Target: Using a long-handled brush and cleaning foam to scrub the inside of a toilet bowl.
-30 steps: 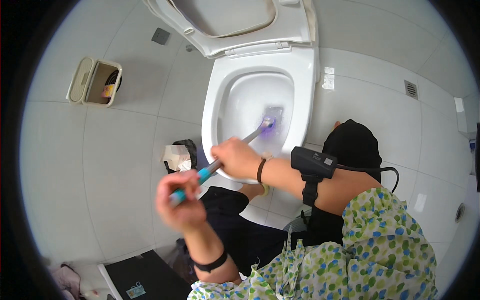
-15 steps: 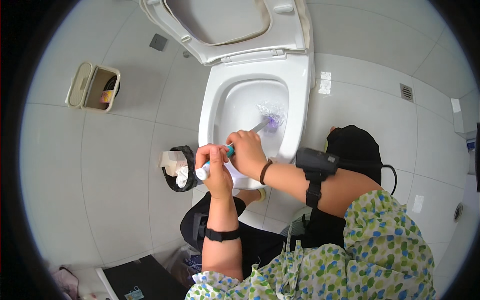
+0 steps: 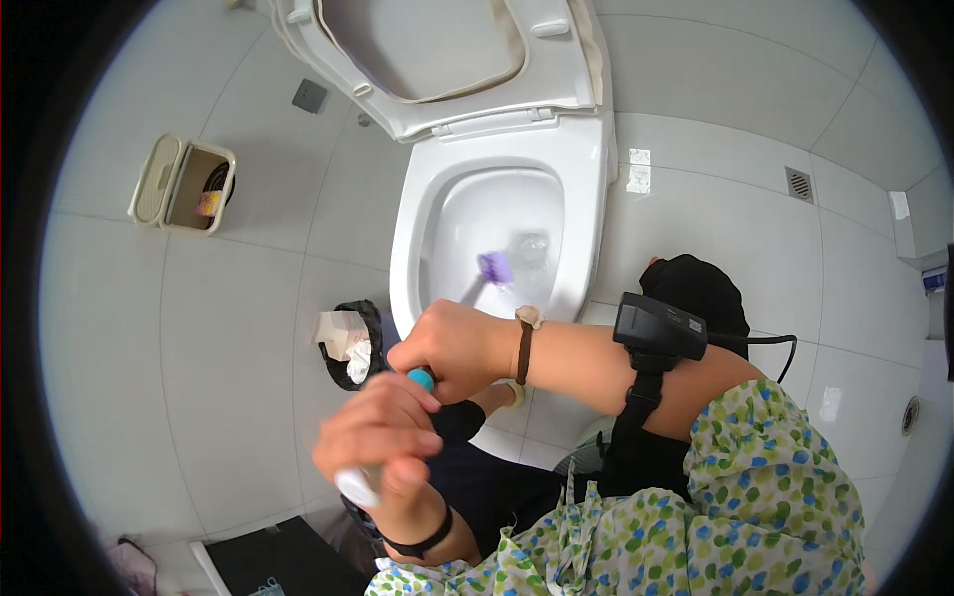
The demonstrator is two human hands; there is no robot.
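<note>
Both my hands grip a long-handled toilet brush [image 3: 494, 267] with a purple head and a teal band on its handle. My left hand [image 3: 383, 432] is wrapped round the white handle end, blurred by motion. Higher up the shaft, in front of the bowl's near rim, my right hand [image 3: 452, 348] is closed on it. The purple head shows inside the white toilet bowl [image 3: 412, 238], left of the water [image 3: 532, 253]. The toilet's seat and lid [image 3: 427, 45] stand raised at the back.
A black-lined bin [image 3: 373, 323] with a carton and tissue stands left of the toilet. A beige lidded box [image 3: 204, 169] is fixed farther left. Floor drains [image 3: 799, 185] lie to the right. A dark mat [image 3: 278, 561] is at the lower left.
Both hands have moved down and left toward my body, drawing the brush back. Its purple head has left the water and is now nearer the bowl's middle.
</note>
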